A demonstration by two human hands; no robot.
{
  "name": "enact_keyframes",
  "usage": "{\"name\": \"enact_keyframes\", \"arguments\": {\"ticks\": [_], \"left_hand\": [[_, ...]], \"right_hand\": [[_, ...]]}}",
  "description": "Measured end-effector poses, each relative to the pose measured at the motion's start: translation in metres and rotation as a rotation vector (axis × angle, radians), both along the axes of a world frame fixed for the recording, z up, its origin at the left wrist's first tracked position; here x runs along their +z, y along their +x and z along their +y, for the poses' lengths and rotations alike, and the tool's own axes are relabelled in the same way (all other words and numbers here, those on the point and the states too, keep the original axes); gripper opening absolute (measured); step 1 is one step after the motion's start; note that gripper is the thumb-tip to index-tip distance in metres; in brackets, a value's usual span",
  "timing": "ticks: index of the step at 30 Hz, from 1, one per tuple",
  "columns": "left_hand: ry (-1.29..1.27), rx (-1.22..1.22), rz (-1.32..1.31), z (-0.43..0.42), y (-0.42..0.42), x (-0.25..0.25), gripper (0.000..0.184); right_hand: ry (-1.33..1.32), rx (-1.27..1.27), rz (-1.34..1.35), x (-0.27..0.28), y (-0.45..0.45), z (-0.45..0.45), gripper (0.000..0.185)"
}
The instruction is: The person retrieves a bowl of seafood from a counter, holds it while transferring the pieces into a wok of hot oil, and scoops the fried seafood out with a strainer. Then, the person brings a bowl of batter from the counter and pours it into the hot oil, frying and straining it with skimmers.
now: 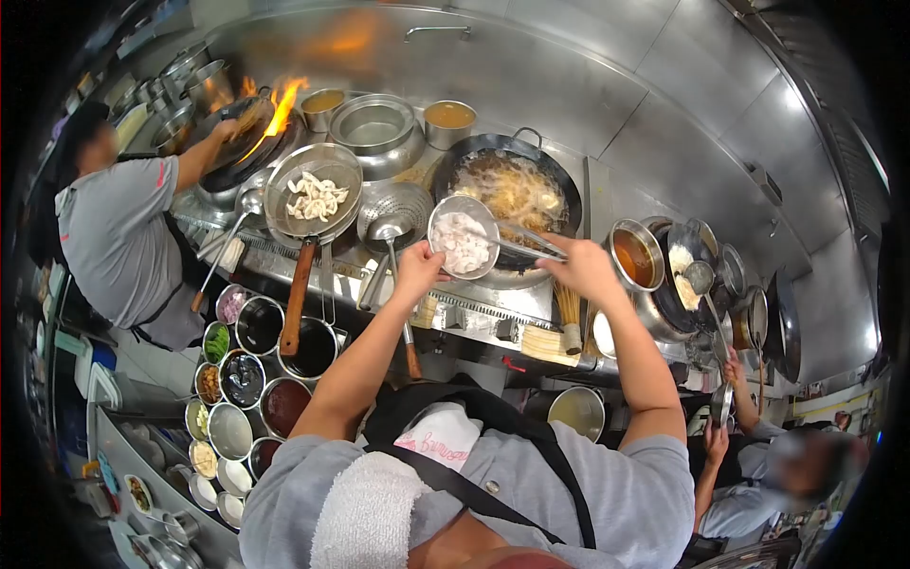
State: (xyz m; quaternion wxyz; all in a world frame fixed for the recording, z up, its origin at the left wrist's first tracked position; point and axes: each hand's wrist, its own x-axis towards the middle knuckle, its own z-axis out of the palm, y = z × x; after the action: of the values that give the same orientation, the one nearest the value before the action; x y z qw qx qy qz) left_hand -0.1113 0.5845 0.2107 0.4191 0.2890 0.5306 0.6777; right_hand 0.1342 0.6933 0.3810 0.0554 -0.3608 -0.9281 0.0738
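The left hand [418, 270] is grasping the near left rim of a steel bowl [462, 203] of pale, wet-looking pieces [464, 248]; the bowl is hovering by the near left rim of a wok [572, 201] of bubbling oil [512, 185]. The right hand [583, 270] is gripping metal tongs [533, 238], whose tips are reaching the bowl's right rim; whether they are touching the pieces one cannot tell. The wok is sitting midway along a steel range [474, 306]. Left of the bowl, a ladle [387, 228] is resting in a perforated skimmer [409, 201], and farther left a strainer [282, 185] is holding white pieces [318, 199]. A bamboo brush [567, 313] and a folded cloth [552, 347] are lying near the range's front edge. Toward its left end, a co-worker [123, 228] is extending an arm toward flames [282, 109].
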Motion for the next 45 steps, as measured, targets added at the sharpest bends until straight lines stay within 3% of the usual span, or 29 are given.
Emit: {"name": "enact_keyframes", "arguments": {"ticks": [2,7,10,18,21,26,28,29,31,33,34,35,37,41,45], "left_hand": [[-0.002,-0.021,0.01,0.003,0.002,-0.003,0.017],[-0.043,0.01,-0.059,0.004,-0.006,-0.015,0.012],[-0.082,0.088,-0.219,-0.003,-0.01,-0.011,0.008],[-0.152,0.125,-0.22,-0.023,-0.024,-0.033,0.01],[-0.165,0.134,-0.241,-0.034,-0.021,-0.039,0.01],[-0.14,0.17,-0.2,-0.047,-0.015,-0.037,0.015],[-0.119,0.166,-0.22,-0.051,-0.015,-0.036,0.015],[-0.085,0.166,-0.228,-0.052,-0.017,-0.027,0.015],[-0.089,0.184,-0.212,-0.053,-0.021,-0.015,0.014],[-0.061,0.214,-0.208,-0.05,-0.024,-0.011,0.015],[-0.051,0.212,-0.193,-0.049,-0.024,-0.003,0.015],[-0.033,0.208,-0.175,-0.047,-0.025,0.004,0.015],[-0.039,0.176,-0.116,-0.042,-0.029,0.001,0.015],[0.048,0.164,0.005,-0.037,-0.021,0.014,0.009],[0.066,0.111,0.023,-0.032,-0.014,0.013,0.01]], "right_hand": [[0.09,0.095,-0.099,-0.013,-0.02,-0.013,0.043],[0.1,0.138,-0.027,-0.03,-0.027,-0.007,0.039],[-0.005,0.011,0.067,-0.011,-0.022,0.001,0.038],[0.054,-0.046,0.258,0.048,-0.044,0.039,0.037],[0.045,-0.138,0.203,0.063,-0.065,0.055,0.038],[0.401,0.016,0.273,-0.047,-0.104,0.166,0.034],[-0.595,-0.246,0.445,-0.073,-0.115,0.19,0.029],[-0.753,-0.348,0.573,-0.054,-0.114,0.176,0.038],[-0.579,-0.34,0.552,-0.023,-0.108,0.157,0.034],[-0.54,-0.166,0.581,0.005,-0.096,0.135,0.036],[-0.432,-0.095,0.409,0.014,-0.087,0.134,0.04],[-0.436,-0.111,0.408,0.029,-0.078,0.111,0.04],[-0.113,0.091,0.22,0.056,-0.066,0.047,0.042],[0.112,0.123,-0.056,0.038,-0.046,-0.004,0.042],[0.157,0.13,-0.007,-0.013,-0.05,-0.007,0.032]]}}
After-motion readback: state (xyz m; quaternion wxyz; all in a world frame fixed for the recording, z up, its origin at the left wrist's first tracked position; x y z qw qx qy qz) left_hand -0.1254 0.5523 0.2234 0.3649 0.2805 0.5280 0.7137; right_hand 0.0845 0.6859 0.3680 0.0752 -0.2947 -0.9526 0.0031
